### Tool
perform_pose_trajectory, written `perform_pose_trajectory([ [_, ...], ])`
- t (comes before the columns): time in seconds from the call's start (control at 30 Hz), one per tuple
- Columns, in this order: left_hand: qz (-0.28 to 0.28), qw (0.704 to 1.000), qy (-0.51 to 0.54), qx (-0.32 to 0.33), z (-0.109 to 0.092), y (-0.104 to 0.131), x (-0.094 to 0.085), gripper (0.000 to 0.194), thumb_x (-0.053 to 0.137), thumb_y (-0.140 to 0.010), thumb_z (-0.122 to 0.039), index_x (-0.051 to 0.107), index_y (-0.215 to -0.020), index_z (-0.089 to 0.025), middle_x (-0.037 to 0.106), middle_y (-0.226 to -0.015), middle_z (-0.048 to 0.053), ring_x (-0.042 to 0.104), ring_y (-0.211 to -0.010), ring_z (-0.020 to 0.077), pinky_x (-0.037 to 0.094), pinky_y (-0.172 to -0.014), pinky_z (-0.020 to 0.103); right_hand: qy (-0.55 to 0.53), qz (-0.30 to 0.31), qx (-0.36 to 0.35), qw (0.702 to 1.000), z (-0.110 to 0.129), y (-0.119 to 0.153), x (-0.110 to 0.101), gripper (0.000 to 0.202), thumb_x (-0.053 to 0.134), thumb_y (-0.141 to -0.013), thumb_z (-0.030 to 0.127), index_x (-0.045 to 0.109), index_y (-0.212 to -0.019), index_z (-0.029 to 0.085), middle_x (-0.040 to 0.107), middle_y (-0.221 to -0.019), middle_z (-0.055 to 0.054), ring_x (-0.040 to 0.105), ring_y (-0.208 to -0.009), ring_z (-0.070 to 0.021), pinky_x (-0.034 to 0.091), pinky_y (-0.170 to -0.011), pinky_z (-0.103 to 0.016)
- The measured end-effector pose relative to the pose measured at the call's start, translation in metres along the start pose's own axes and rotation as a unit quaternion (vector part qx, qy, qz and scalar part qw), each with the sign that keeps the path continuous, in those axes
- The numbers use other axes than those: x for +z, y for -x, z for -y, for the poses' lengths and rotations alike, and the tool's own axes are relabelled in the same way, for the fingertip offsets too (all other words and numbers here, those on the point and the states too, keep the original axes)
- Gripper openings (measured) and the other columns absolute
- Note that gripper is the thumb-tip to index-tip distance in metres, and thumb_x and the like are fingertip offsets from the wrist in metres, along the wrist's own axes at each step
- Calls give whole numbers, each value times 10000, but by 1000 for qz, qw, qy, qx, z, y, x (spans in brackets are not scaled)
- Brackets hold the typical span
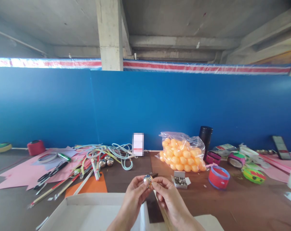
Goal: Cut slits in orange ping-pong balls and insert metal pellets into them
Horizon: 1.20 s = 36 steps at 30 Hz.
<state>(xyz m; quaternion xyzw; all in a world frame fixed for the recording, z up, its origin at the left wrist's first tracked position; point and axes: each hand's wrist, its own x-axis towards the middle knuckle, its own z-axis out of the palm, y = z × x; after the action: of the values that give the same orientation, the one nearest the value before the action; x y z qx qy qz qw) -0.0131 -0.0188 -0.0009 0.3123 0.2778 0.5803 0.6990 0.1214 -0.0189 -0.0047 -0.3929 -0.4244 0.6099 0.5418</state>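
While black-handled scissors lie well to the left of the shiny metal ball, a shallow white cardboard box sits nearer on that side, lower and closer to the person. Beyond the box, left of the ball and farther back: loose shiny balls beside a tangle of pale tubing.

Left hand: just left of the ball and nearer to it, clamped on it between thumb and bent fingers. Forearm slants up and rightward from the bottom edge. Ball is off the table, at the meeting point of both hands' fingertips (round, so no long axis to note).

Right hand: just right of the ball, forearm slanting up and leftward. Thumb and index point in at the ball's right edge, other fingers curled below; whether they pinch it, or some small piece there, cannot tell.

Farther right of the ball: opened small white carton of metal bits, bag of orange balls behind it, then a red-and-blue roll well apart.
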Motion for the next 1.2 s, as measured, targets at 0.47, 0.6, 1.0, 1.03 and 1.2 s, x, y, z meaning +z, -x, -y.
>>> perform_pose_trajectory([
  [0.47, -1, 999, -34, 7, 2, 0, -3, 200, 659, -720, -243, 573, -867, -137, 659, -914, 87, 631, -835, 157, 470, -834, 303, -36, 21, 17, 999, -2, -1, -4, 209, 709, -699, 334, 601, -756, 164, 480, -562, 55, 313, -423, -23, 188, -358, -137],
  [0.6, -2, 999, -32, 6, 1, 0, -3, 196, 662, -716, -241, 573, -858, -138, 663, -906, 83, 635, -816, 150, 474, -825, 297, -37, 21, 17, 999, -3, -1, -5, 216, 709, -698, 336, 592, -758, 165, 464, -547, 61, 310, -419, -24, 190, -362, -140],
  [1.0, -19, 999, -25, 15, -2, 3, 5, 235, 703, -667, -269, 582, -811, -129, 682, -862, 102, 650, -792, 172, 480, -806, 310, -16, 13, 15, 1000, -1, 1, -2, 246, 699, -698, 381, 579, -754, 174, 403, -460, 88, 279, -387, -22, 183, -358, -137],
  [1.03, -22, 999, -25, 18, -2, 4, 6, 241, 709, -659, -274, 582, -803, -128, 683, -852, 102, 651, -785, 173, 480, -807, 315, -13, 12, 14, 1000, 0, 1, -2, 247, 700, -697, 381, 577, -752, 174, 407, -466, 87, 278, -388, -22, 183, -357, -137],
  [1.2, -30, 999, -28, 28, -1, 1, 7, 264, 724, -637, -284, 584, -798, -128, 683, -851, 103, 647, -795, 180, 479, -820, 339, 4, 4, 12, 1000, 1, 2, 0, 249, 696, -700, 381, 565, -749, 175, 405, -473, 90, 269, -391, -21, 180, -353, -134],
])
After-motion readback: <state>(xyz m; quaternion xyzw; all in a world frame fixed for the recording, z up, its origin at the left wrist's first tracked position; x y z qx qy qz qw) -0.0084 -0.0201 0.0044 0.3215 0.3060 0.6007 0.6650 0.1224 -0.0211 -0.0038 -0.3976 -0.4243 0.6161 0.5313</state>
